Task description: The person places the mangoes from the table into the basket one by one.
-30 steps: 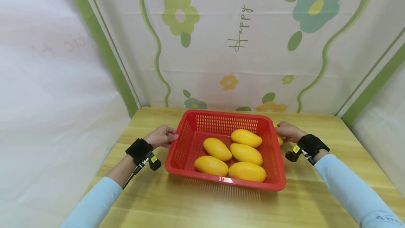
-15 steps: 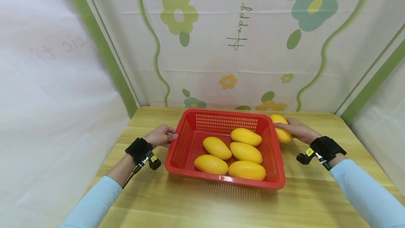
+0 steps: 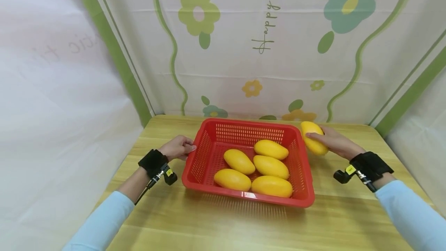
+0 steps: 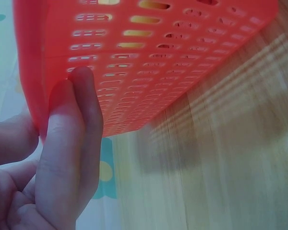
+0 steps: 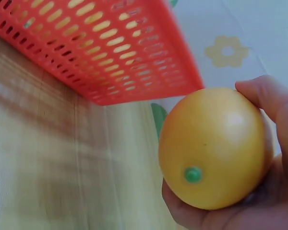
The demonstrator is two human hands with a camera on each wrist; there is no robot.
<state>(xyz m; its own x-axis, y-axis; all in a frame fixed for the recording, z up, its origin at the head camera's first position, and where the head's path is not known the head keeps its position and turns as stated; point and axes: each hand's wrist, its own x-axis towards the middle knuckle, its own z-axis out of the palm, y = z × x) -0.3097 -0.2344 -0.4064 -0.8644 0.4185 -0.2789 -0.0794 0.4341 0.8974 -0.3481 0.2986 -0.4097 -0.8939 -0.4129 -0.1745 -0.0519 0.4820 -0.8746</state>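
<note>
My left hand pinches the left rim of a red plastic basket; in the left wrist view the fingers lie against its slotted outer wall, with the thumb on the rim's other side. Just outside the basket's right side, my right hand grips a yellow mango. The right wrist view shows that mango's rounded end with a small green stem spot, thumb on one side and fingers beneath. Inside the basket lie several more mangoes, mostly toward its right half.
The basket stands on a light wooden table. A white cloth with printed flowers hangs behind the table's back edge, and white sheets with green bands flank both sides. A black camera strap is round each wrist.
My right hand has moved right and away from the basket's side, bringing the mango it holds out into fuller view. The left hand stays on the rim, and the basket has barely shifted.
</note>
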